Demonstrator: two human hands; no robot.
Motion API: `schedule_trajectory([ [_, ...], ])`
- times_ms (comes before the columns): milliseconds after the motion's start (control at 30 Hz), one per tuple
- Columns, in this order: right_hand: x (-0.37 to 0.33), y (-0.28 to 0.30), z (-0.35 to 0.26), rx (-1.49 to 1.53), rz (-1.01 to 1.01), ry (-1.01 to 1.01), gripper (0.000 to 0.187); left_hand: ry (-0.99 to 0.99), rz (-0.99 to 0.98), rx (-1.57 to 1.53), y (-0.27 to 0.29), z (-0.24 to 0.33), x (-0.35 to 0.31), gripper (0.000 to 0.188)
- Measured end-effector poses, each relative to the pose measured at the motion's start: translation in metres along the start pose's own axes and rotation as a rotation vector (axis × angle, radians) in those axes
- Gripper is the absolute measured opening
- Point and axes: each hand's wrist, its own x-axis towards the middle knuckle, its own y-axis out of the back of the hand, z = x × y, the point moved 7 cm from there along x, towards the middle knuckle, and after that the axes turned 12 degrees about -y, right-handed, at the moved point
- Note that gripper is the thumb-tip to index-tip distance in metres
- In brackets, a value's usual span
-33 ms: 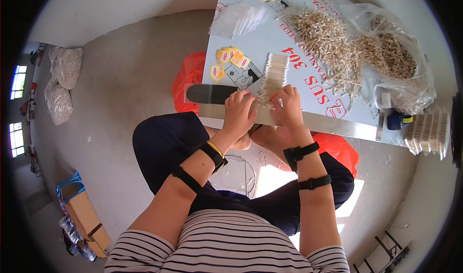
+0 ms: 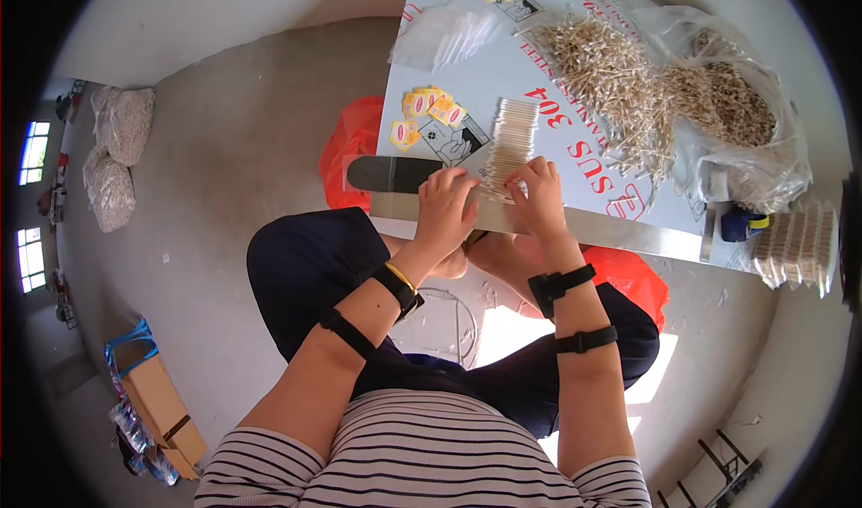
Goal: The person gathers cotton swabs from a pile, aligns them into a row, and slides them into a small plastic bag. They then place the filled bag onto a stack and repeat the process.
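Note:
A neat row of cotton swabs (image 2: 512, 140) lies side by side on the table, running away from its near edge. My left hand (image 2: 446, 205) rests at the left of the row's near end, thumb and fingers apart, with nothing visible in it. At the right side of that same end, my right hand (image 2: 540, 196) has its thumb and fingertips pinched together; whatever is between them is too small to make out. Left of the row is a dark rounded strip (image 2: 391, 174) under clear plastic. Several small yellow cards (image 2: 420, 104) lie beyond it.
A big loose heap of swabs (image 2: 611, 77) spreads across the right of the table (image 2: 467, 86), beside an open clear bag (image 2: 741, 104) of more. Clear plastic sleeves (image 2: 444, 37) lie at the far left. Packed swabs (image 2: 797, 248) stand at the right corner. Red plastic (image 2: 352, 135) hangs below.
My right hand has shifted very slightly to the right. Everything else looks the same.

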Motion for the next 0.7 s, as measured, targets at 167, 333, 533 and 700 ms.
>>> schedule_trajectory([
  [167,0.002,0.004,-0.001,-0.152,-0.02,-0.025,0.011,0.007,0.0,-0.005,0.0,0.0,-0.003,0.041],
  [333,0.004,0.004,0.001,-0.179,-0.046,-0.029,0.012,0.008,-0.018,-0.053,-0.001,-0.001,-0.007,0.041],
  [533,0.007,0.001,-0.003,-0.171,-0.053,-0.013,0.015,-0.001,-0.002,-0.08,0.002,-0.006,-0.009,0.042],
  [700,0.006,0.001,-0.002,-0.135,-0.053,-0.004,0.016,-0.004,0.002,-0.093,0.005,-0.006,-0.011,0.044],
])
